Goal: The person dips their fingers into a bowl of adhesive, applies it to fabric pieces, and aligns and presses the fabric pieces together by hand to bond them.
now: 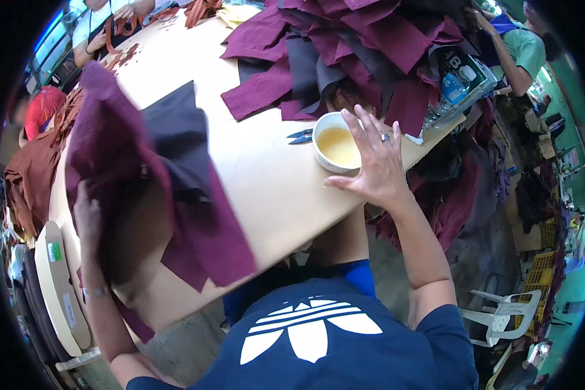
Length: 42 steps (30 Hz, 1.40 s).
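At the table's left side, my left hand holds up a maroon cloth piece, and its fingers are partly lost in the folds. Dark grey cloth and more maroon cloth hang or lie beside it, somewhat blurred. My right hand has its fingers spread, with the thumb and fingertips close to the rim of a white cup of yellowish liquid; whether they touch it I cannot tell. Small blue-handled thread snips lie left of the cup.
Maroon and dark cut pieces are heaped at the back of the table. A plastic bottle stands in a box at the right. Brown cloth hangs at the left. Other people are around, and a white chair stands lower right.
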Each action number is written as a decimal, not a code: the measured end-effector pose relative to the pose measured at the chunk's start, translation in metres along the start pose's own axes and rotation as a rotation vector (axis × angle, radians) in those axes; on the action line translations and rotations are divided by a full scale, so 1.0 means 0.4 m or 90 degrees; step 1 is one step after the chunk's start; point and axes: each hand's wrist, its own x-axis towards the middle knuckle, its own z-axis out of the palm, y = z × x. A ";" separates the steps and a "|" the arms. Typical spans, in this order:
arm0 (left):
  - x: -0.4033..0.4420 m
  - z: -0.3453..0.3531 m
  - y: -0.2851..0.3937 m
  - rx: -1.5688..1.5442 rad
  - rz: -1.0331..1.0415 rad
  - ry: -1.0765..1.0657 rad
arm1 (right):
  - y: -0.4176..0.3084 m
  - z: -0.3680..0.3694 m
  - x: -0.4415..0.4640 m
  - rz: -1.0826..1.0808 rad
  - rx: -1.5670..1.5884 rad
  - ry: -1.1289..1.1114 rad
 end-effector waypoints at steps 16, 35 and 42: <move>-0.288 0.064 0.186 0.274 0.304 -0.115 | -0.136 0.007 -0.025 -0.123 0.534 0.133; 0.012 -0.924 -0.134 0.472 -0.336 0.212 | -0.126 0.055 -0.050 -0.005 0.639 0.116; -0.189 -0.456 -0.444 0.580 -0.516 -0.171 | -0.178 0.083 -0.051 -0.086 0.538 0.049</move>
